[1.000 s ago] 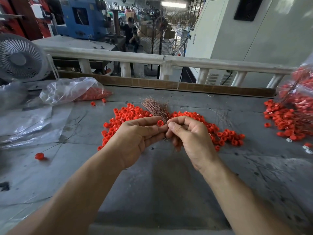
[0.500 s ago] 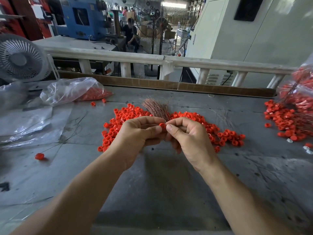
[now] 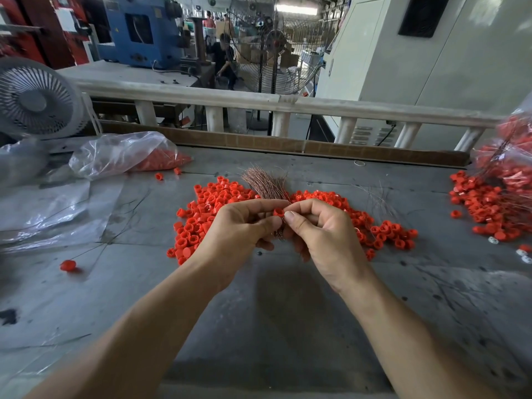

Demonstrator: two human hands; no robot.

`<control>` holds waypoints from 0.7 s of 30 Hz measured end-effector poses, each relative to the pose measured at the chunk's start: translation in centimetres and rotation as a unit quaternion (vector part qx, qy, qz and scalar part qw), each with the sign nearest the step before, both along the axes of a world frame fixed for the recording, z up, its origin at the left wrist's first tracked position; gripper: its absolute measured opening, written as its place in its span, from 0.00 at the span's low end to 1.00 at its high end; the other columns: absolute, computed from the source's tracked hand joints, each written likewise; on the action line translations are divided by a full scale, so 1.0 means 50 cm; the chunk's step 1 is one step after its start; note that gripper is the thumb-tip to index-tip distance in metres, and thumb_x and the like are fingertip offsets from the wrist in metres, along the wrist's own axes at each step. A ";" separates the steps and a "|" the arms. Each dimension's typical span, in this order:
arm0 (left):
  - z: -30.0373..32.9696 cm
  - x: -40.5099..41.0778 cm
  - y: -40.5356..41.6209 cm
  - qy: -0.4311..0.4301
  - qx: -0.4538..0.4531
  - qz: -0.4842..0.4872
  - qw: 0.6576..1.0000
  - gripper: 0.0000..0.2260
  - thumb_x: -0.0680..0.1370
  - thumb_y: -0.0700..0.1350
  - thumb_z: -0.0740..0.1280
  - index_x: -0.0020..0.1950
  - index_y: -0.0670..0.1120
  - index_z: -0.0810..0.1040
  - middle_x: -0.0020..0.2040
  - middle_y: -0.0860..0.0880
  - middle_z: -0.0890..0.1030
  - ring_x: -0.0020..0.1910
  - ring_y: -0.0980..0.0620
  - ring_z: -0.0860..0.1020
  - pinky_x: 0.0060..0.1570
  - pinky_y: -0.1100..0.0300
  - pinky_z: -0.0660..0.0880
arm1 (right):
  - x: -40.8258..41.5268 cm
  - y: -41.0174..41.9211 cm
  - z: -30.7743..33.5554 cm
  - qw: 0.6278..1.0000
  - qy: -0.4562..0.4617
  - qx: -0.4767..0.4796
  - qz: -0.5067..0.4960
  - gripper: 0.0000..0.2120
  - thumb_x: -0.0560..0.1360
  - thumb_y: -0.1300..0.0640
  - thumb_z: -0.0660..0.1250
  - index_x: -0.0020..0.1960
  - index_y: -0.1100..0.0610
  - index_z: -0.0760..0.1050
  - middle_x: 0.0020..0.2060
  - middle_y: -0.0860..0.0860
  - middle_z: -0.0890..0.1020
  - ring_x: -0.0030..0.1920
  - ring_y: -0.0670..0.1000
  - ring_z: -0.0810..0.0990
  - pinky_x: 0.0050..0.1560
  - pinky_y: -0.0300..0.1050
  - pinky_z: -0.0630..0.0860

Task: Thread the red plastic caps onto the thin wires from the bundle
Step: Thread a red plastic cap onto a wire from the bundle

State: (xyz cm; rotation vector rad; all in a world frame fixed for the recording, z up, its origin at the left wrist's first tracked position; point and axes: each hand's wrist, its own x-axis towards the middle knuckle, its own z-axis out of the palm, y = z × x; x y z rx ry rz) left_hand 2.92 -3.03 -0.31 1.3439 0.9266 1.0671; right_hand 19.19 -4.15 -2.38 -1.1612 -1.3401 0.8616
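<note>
Red cap (image 3: 278, 212) now more exposed, pinched between both hands beside wire bundle (image 3: 266, 184), above grey table (image 3: 288, 312).

Two bare forearms, no sleeves in view. Left hand (image 3: 241, 226) and right hand (image 3: 322, 234): no gloves, rings, watch. Right thumbnail (image 3: 288, 216) short, unpainted.
</note>
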 end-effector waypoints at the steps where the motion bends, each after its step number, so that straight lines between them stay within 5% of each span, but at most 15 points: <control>1: -0.001 -0.001 0.001 0.005 0.002 0.002 1.000 0.13 0.79 0.32 0.68 0.59 0.45 0.85 0.42 0.42 0.78 0.36 0.56 0.77 0.40 0.59 0.80 | 0.000 0.000 0.000 1.000 -0.002 -0.001 0.001 0.04 0.79 0.59 0.70 0.46 0.53 0.82 0.32 0.54 0.83 0.29 0.48 0.76 0.27 0.37 0.70; 21: -0.012 -0.001 0.009 -0.055 -0.005 0.014 0.998 0.08 0.80 0.34 0.68 0.53 0.44 0.83 0.40 0.48 0.83 0.35 0.55 0.78 0.39 0.58 0.78 | -0.006 -0.011 0.014 1.000 0.003 -0.004 -0.002 0.04 0.80 0.59 0.71 0.46 0.54 0.82 0.31 0.49 0.83 0.29 0.43 0.76 0.28 0.35 0.70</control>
